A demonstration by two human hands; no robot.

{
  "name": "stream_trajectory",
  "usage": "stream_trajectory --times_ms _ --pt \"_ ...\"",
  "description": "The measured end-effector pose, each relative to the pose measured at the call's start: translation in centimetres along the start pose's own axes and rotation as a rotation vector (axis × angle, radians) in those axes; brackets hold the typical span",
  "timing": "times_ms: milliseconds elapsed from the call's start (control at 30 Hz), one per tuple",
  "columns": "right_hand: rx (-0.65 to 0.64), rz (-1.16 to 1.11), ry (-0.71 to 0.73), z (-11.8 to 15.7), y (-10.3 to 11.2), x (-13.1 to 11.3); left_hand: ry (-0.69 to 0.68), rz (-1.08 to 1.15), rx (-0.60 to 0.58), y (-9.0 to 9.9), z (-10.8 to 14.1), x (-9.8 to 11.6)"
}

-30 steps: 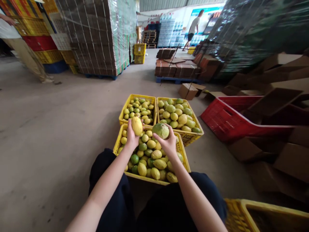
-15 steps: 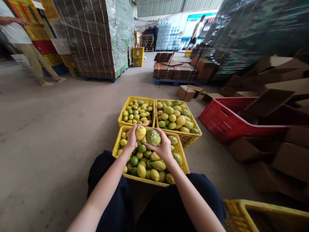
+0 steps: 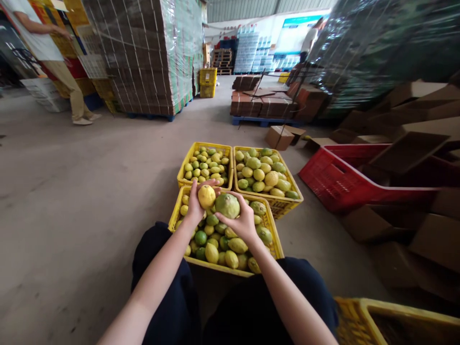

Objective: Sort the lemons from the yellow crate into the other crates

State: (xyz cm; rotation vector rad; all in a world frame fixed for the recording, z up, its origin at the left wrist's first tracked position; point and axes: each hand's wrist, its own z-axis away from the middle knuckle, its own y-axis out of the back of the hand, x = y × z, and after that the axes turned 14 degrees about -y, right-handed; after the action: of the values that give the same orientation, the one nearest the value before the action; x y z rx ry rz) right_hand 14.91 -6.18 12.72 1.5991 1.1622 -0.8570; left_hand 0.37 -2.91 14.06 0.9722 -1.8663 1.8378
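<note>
My left hand (image 3: 196,205) holds a yellow lemon (image 3: 207,197), with the fingers behind it and partly hidden. Close beside it, my right hand (image 3: 245,218) grips a larger green lemon (image 3: 227,206) between thumb and fingers. Both fruits are raised over the near yellow crate (image 3: 273,230), which is filled with yellow and green lemons (image 3: 212,253). Behind it stand two more yellow crates: the left one (image 3: 179,179) holds smaller lemons (image 3: 204,165), and the right one (image 3: 297,203) holds bigger ones (image 3: 271,178).
A red crate (image 3: 323,191) and a heap of cardboard boxes (image 3: 431,239) lie on the right. Another yellow crate (image 3: 354,318) is at the lower right. Wrapped pallet stacks (image 3: 140,57) rise behind. One person (image 3: 59,62) stands at far left, another (image 3: 309,43) at the back.
My left hand has turned slightly and brought the yellow lemon a little left and lower; the green one barely moved. The person at left shifted right, and the far person moved right.
</note>
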Motion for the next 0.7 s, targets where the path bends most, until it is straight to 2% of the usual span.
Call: stream_trajectory --times_ms 100,167,233,300,533,700 --pt "0.056 -0.192 -0.239 -0.3 -0.7 -0.1 0.105 0.097 0.118 -0.4 -0.3 -0.2" --pt "0.08 -0.393 -0.448 -0.8 -1.0 0.1 0.156 0.144 0.186 -0.7 -0.3 -0.4" --pt "0.033 -0.596 -0.662 -1.4 -1.2 0.3 0.219 0.187 0.247 -1.0 -0.2 -0.5" --pt "-0.054 -0.735 -0.81 -1.8 -1.1 0.4 0.282 0.214 0.285 -1.0 -0.1 -0.7" --pt "-0.243 -0.897 -1.001 -2.2 -0.4 0.3 0.381 0.23 0.338 -0.6 -0.2 -1.1" --pt "-0.29 -0.931 -1.051 -2.2 -0.1 0.4 0.383 0.24 0.338 -0.5 -0.3 -1.3"
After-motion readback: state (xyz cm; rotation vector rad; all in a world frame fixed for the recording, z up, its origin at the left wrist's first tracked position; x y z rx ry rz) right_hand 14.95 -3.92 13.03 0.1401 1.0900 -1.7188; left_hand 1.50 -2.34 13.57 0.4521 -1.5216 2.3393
